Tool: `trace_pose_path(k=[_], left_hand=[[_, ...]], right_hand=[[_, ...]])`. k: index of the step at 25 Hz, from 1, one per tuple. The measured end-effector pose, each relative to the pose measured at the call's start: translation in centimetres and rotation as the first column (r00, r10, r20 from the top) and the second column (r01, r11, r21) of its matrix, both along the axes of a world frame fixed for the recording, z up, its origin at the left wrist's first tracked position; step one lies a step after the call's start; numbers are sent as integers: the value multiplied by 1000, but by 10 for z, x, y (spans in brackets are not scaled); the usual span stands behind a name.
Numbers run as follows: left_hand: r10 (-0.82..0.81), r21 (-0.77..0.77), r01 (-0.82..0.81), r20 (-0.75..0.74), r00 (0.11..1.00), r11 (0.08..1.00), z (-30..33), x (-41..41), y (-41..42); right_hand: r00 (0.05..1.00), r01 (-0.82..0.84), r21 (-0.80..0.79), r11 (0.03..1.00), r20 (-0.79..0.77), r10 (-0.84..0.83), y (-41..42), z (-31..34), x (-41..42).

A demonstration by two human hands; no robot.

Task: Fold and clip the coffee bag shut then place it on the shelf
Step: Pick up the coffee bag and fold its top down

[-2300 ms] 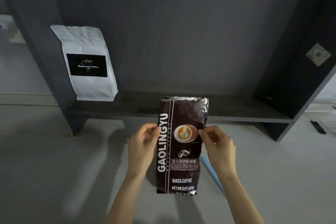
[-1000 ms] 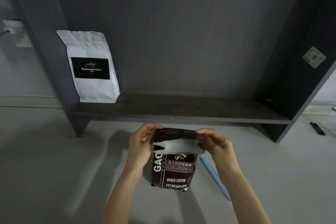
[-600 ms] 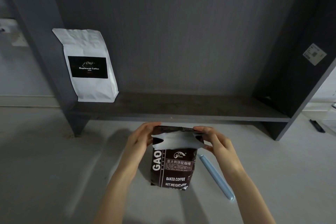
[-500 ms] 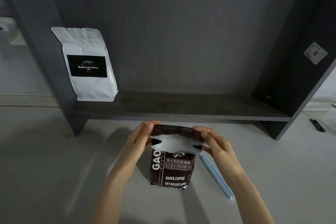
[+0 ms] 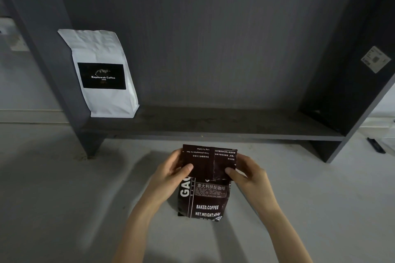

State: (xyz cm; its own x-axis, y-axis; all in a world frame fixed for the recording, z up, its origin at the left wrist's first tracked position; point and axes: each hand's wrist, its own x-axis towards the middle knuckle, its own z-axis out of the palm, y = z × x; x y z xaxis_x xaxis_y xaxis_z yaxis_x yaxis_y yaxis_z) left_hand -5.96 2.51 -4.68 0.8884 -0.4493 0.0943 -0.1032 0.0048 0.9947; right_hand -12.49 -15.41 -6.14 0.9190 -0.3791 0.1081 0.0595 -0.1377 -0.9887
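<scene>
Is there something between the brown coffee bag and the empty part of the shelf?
Nothing visible. The brown coffee bag is in front of the shelf; the white bag stands only at its left end.

The dark brown bag looks like glossy foil-plastic film, creased and catching light at its bottom corner. The white bag is matt, paper-like and lightly wrinkled, with a smooth black label. The shelf is matt dark grey board with a faint wood grain; the floor is matt pale grey.
</scene>
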Motion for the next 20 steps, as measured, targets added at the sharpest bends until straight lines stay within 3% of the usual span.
trace_pose_path(k=[9, 14, 20], left_hand=[[94, 58, -98, 65, 993, 994, -8, 2, -4], [184, -22, -185, -43, 982, 983, -12, 1, -7], [170, -21, -172, -85, 982, 985, -15, 0, -17]], right_hand=[[985, 167, 75, 983, -50, -163, -5, -5, 2], [986, 169, 172, 970, -27, -166, -4, -2, 3], [985, 173, 234, 957, -37, -169, -10, -6, 2]])
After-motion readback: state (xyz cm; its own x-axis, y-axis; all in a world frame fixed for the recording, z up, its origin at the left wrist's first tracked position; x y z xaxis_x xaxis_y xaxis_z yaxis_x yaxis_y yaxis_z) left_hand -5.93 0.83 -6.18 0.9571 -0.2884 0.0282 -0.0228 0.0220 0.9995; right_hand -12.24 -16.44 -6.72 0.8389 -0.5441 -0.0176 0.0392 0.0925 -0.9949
